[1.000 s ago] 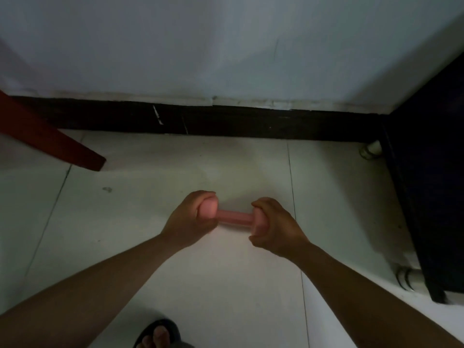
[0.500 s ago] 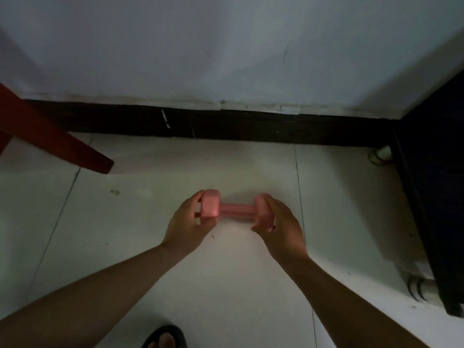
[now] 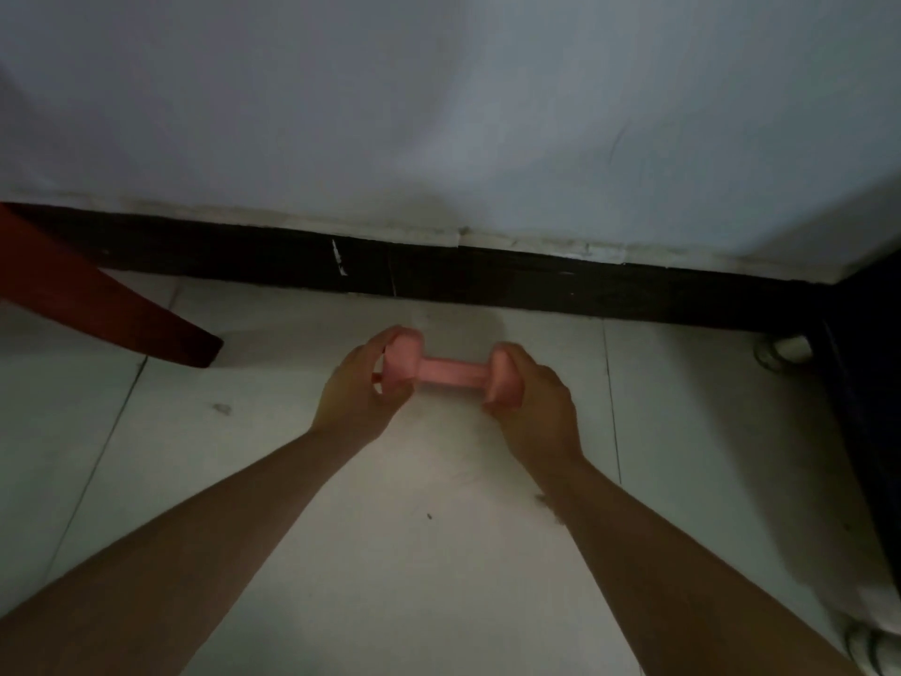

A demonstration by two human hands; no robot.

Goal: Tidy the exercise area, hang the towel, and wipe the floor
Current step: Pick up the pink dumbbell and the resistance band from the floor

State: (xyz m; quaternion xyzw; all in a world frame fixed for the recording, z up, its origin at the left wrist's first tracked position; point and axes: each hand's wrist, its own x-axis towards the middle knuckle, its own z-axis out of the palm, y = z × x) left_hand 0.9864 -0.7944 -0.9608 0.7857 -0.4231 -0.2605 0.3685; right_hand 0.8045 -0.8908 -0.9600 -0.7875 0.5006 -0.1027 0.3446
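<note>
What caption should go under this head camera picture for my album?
Left hand and right hand grip the ends of a pink dumbbell near the wall.

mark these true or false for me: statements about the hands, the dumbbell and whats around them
1. The left hand and the right hand each grip one end of the pink dumbbell. True.
2. The baseboard under the wall is white. False: it is black.
3. A red wooden furniture leg stands to the left of the dumbbell. True.
4. The left hand is empty. False: its fingers curl round the dumbbell's left end.
</note>
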